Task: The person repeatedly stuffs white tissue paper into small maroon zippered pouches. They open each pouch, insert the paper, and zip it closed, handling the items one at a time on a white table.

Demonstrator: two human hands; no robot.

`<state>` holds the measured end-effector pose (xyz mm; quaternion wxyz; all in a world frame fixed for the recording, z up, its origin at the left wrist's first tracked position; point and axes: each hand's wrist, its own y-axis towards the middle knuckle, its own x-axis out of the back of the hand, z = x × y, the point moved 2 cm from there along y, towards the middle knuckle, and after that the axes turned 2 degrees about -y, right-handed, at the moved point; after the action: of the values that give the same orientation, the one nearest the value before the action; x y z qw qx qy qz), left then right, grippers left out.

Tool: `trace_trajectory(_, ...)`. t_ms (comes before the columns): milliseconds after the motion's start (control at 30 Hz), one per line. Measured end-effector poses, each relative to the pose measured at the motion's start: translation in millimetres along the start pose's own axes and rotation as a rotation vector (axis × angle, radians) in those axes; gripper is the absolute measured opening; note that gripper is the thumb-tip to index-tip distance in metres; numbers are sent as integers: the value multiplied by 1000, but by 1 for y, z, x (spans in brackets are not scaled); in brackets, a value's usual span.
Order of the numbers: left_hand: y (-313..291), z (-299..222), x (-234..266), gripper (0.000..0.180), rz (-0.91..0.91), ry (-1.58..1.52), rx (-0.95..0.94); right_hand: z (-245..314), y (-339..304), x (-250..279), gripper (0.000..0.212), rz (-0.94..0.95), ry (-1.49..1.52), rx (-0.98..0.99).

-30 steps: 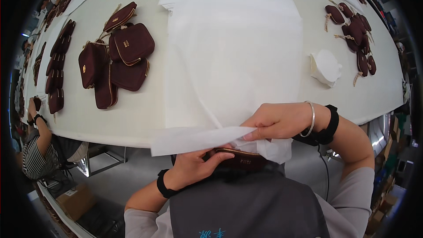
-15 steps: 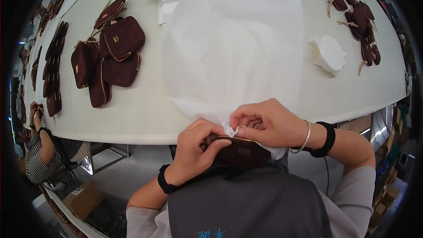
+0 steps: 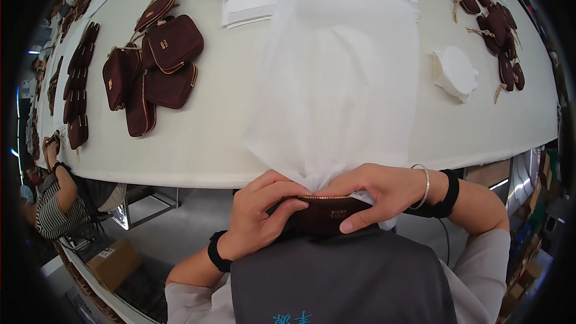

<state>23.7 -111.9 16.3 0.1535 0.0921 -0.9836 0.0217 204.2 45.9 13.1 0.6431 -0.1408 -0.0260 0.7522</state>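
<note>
Just in front of my body, at the table's near edge, is a dark maroon zip pouch (image 3: 321, 219) with a gold zipper along its top. My left hand (image 3: 264, 210) pinches its left end between thumb and fingers. On the right end, my right hand (image 3: 381, 195) has its thumb on the pouch's face, with the fingers behind or inside the opening, where they are partly hidden. A large sheet of thin white tissue paper (image 3: 342, 84) spreads over the table, its near end gathered at the pouch's mouth between my hands.
Several maroon pouches (image 3: 174, 42) lie heaped at the left, with more in a row (image 3: 75, 102) farther left. Small pouches (image 3: 498, 30) lie at the far right near a crumpled white bundle (image 3: 456, 75). White sheets (image 3: 249, 9) are stacked behind. A co-worker's arm (image 3: 65, 189) shows at left.
My right hand has gone from pinching the tissue at the zipper to gripping the pouch, thumb on its face. The tissue's left edge has drawn in to the right.
</note>
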Motion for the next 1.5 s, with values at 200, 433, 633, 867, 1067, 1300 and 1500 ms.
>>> trace_trajectory(200,8,-3,-1,17,67,8,-54,10,5,-1,53,104,-189,-97)
trace_trajectory(433,6,10,0,17,116,-70,93,28,-40,15,52,-343,-721,75)
trace_trajectory(633,11,12,-1,19,161,-34,78,21,-69,27,37,-535,-692,-228)
trace_trajectory(867,18,9,3,20,189,2,-18,12,-46,12,11,-613,611,-212)
trace_trajectory(1067,20,2,6,21,218,142,-83,5,-51,13,19,-571,35,-202)
trace_trajectory(1300,26,-10,4,23,218,204,-234,24,-40,9,23,-616,-150,-262)
trace_trajectory(1500,22,-13,3,24,203,244,-214,13,-49,0,9,-515,-249,-148)
